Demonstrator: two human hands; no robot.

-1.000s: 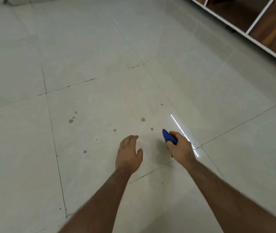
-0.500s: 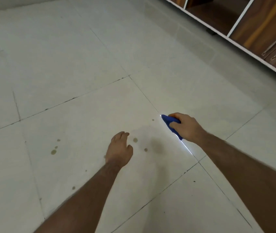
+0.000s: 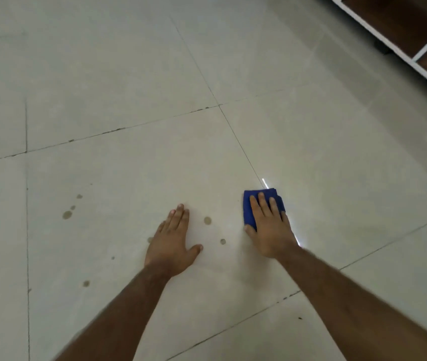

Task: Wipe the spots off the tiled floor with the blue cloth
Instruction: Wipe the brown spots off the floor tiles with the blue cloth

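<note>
While the far-left spots sit well away from my grip, my left hand rests flat on the tiled floor, fingers straight, holding nothing. Two spots lie between my hands, just left of the blue cloth. My right hand presses that cloth flat, fingers straight on top; nearer hand, so I'd guess a leftward sweep. No containers.

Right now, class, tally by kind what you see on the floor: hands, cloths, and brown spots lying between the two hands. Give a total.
Hands: 2, the left hand and the right hand
Blue cloth: 1
Spots between the hands: 2, the larger spot and the smaller spot
Total: 5
</note>
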